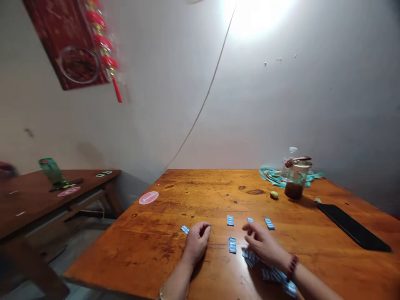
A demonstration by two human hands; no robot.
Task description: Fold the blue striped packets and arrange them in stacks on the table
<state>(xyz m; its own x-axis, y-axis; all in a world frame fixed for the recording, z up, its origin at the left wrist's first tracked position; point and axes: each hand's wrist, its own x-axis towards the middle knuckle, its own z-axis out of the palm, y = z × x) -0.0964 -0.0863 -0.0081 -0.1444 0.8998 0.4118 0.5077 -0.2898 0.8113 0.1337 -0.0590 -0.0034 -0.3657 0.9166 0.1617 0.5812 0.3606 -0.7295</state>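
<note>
My left hand [198,240] rests on the wooden table [193,196] with its fingers curled in; anything inside is hidden. A small flat blue-and-white piece [184,229] lies beside its knuckles, partly covered by the hand. My right hand [261,241], with a dark red bead bracelet [292,266] on the wrist, hovers over a heap of similar pieces [250,256], fingers bent and apart. Just beyond its fingertips a piece [250,219] is partly hidden. Single pieces lie between the hands, one farther back [230,220] and one nearer [232,245]. Another piece [269,223] lies right of the fingertips.
At right lies a long black flat object [353,227]. Behind it stand a jar with dark liquid [295,183], a small yellowish object [274,194] and a turquoise cord bundle [271,176]. A pink round sticker [148,198] marks the left side. Another table [18,208] stands left.
</note>
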